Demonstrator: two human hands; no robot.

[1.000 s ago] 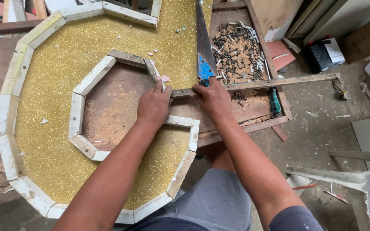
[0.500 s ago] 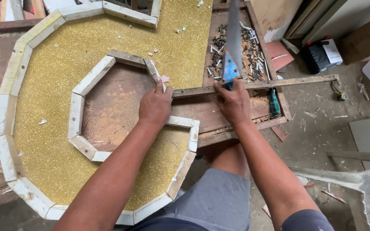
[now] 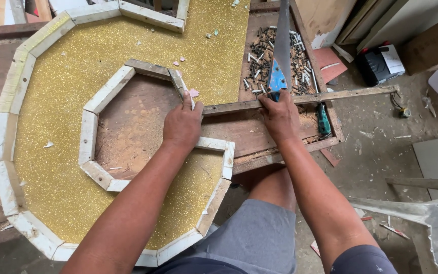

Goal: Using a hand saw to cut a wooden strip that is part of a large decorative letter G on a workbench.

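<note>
The right hand (image 3: 281, 117) is closed around the blue handle of a handsaw (image 3: 281, 56), whose blade runs up and away over a tray of nails (image 3: 300, 48), while the left hand (image 3: 182, 124) lies flat, fingers spread, pressing down the near end of a long wooden strip (image 3: 300, 98). The strip lies across the tabletop (image 3: 229, 129) from the inner white frame (image 3: 102, 96) out past the edge; thin, weathered and grey-brown. It looks light and stiff yet likely springy at its free end, so it is best held close beside the cut.

Rough weathered wooden strip (image 3: 330, 95), glittery gold board (image 3: 77, 76), matt metal saw blade (image 3: 282, 45)
</note>
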